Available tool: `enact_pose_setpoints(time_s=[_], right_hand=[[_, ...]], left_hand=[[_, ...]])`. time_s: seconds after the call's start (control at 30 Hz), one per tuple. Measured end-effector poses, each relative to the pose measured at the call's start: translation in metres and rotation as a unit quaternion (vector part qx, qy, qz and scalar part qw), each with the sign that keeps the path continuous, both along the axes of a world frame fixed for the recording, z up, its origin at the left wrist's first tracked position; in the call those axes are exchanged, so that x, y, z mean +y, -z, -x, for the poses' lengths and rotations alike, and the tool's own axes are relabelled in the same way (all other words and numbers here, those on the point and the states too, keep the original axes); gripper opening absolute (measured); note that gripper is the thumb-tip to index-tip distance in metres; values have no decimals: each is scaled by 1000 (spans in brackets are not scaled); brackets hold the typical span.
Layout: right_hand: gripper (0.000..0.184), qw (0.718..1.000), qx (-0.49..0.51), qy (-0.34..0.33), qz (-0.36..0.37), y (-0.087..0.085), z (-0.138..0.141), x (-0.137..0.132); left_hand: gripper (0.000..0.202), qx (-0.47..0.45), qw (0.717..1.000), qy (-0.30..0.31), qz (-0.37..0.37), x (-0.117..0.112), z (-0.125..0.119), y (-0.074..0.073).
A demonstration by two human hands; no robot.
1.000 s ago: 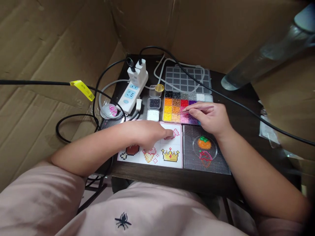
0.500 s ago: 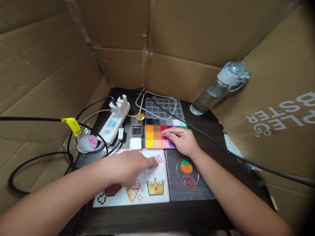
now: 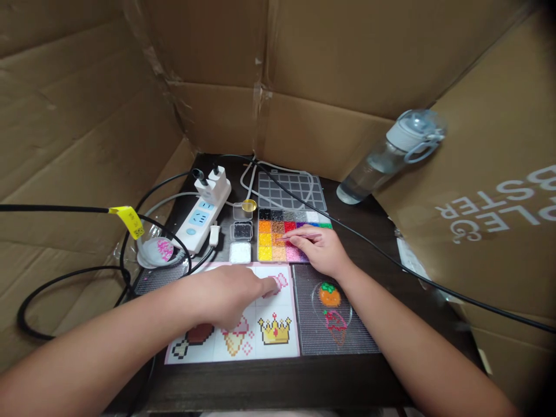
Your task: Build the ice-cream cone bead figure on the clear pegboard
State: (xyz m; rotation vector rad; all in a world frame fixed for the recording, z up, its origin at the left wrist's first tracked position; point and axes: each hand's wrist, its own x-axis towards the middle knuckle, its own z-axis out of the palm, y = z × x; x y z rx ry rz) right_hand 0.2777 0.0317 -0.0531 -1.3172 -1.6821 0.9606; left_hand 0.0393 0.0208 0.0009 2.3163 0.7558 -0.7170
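My right hand (image 3: 319,246) pinches slim pink tweezers (image 3: 287,236), whose tips reach over the orange-brown compartments of the bead box (image 3: 264,239). My left hand (image 3: 232,292) holds nothing and rests on the printed pattern sheet (image 3: 280,356), its index finger stretched out onto a pink candy picture (image 3: 282,281). A crown and an ice cream show below it; the hand and forearm cover other pictures. On the clear pegboard (image 3: 308,339) at the right sit an orange fruit bead figure (image 3: 330,296) and a red-and-brown ice cream bead outline (image 3: 336,327).
Small boxes of white beads (image 3: 240,252) and black beads (image 3: 241,231) stand left of the bead box. A power strip (image 3: 195,223), black cables, a bag with pink beads (image 3: 165,250) and a water bottle (image 3: 373,165) are around. Cardboard walls enclose the table.
The tweezers' tips have shifted slightly left and down over the orange-brown compartments. My left hand stays on the candy picture.
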Motion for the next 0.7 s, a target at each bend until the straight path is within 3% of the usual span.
enact_pose_setpoints(time_s=[0.7], right_hand=[[20,1000,18,14,4,-1,-1,-1]], left_hand=[[91,-8,1000,2,10,0,2,2]])
